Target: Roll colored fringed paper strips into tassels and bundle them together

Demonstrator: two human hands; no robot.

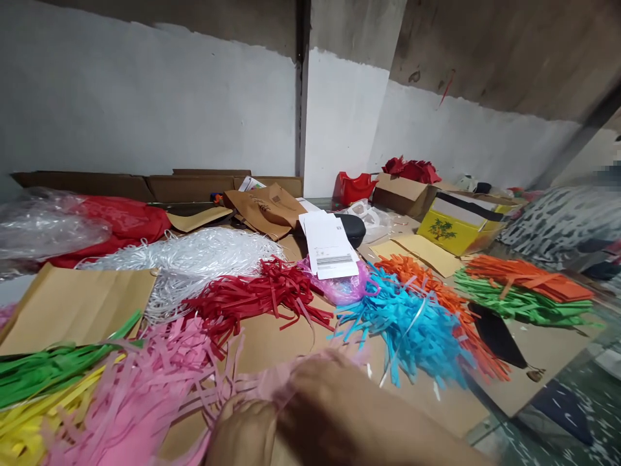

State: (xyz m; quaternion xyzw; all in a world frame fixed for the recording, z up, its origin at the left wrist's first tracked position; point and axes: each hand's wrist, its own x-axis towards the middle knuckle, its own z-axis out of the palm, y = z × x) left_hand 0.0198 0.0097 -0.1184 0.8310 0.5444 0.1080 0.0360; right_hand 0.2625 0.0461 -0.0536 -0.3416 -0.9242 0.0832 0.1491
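Observation:
Both of my hands are close together at the bottom centre, over a cardboard sheet (281, 340). My left hand (242, 430) is closed on pink strips (194, 382) that trail out to its left. Against it, my right hand (323, 391) is curled and smeared by motion; pink material shows at its fingers, but their grip is hidden. A large heap of pink fringe (130, 404) spreads left of my hands. Beyond them lie a red fringe bundle (257, 291) and, to the right, a blue fringe bundle (407, 323).
Left are green strips (53, 369), yellow strips (43, 408), a brown paper sheet (82, 304) and white cords (194, 259). White papers (330, 243) lie at the middle back. Orange strips (528, 275), a yellow box (456, 223) and a person in patterned clothing (563, 220) are right.

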